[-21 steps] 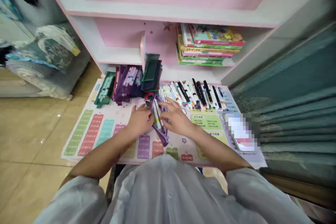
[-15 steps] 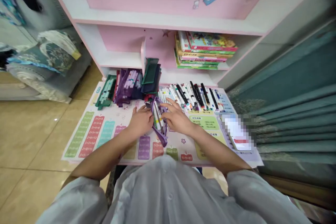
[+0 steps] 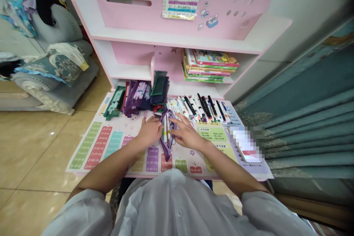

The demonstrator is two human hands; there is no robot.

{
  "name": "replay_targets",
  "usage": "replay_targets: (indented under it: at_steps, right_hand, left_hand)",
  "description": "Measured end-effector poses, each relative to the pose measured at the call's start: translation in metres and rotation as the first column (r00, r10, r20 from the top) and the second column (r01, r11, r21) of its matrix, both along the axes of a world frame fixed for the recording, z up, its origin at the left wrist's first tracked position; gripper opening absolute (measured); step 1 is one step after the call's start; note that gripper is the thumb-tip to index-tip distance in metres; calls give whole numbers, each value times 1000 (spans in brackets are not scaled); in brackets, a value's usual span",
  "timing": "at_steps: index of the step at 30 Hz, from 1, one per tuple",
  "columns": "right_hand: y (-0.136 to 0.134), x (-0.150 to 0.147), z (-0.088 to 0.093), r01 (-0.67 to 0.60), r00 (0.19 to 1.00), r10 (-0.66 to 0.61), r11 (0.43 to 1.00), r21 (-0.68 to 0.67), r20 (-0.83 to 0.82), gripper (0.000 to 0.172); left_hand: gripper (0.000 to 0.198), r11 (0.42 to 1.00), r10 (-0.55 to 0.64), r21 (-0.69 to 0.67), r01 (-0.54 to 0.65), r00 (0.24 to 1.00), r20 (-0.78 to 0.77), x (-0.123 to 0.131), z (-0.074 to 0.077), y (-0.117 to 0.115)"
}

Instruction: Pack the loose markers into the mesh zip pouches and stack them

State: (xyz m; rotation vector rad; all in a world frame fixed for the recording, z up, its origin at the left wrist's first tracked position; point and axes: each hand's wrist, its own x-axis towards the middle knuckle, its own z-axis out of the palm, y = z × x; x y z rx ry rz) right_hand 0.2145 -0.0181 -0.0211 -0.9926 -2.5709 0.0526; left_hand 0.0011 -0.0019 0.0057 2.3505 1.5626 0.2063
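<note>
A purple mesh pencil pouch (image 3: 167,151) lies lengthwise in front of me, its mouth spread apart. Several white markers (image 3: 167,127) with coloured bands show inside it. My left hand (image 3: 151,131) is curled against the pouch's left edge, fingertips at the rim. On the opposite edge, my right hand (image 3: 189,134) has its thumb and index finger at the rim, with the other fingers spaced out. Just beyond that hand, many loose markers (image 3: 206,106), white and black, lie in a slanting row.
Behind my left hand are a green mesh pouch (image 3: 114,101), a purple pouch with markers (image 3: 135,97) and dark stacked pouches (image 3: 159,88). Books (image 3: 210,64) fill part of the pink shelf (image 3: 177,40). A phone (image 3: 246,143) rests on the printed desk mat (image 3: 192,162) at right.
My view has tilted up, so more of the shelf shows and the desk sits lower. Both hands stay at the pouch, with little visible movement.
</note>
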Motion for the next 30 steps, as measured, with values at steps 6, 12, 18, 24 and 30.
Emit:
replay_targets:
  at_steps: [6,12,18,24,30]
  right_hand:
    - [4,-3,-3,-9,1000,9,1000,18,-28,17]
    - [4,-8,4,-37,999,37,999,19,-37,13]
    - [4,-13,3,-29,999,29,1000,-9,-28,9]
    - [8,-23,5,-39,999,40,998,-41,27,11]
    - [17,-30,5,-19,999,19,1000,-13,34,14]
  left_hand:
    - [26,1000,11,7,-11,1000,-6,-1,1,-2]
    - [27,1000,1,14,-1,1000,-4,-2,2,-3]
    - [28,997,-68,28,68,998,-17,-2,2,-3]
    - [24,997,-61,52,61,998,14,-6,1,-1]
    - [22,999,-23,34,20,996,81,-8,3,1]
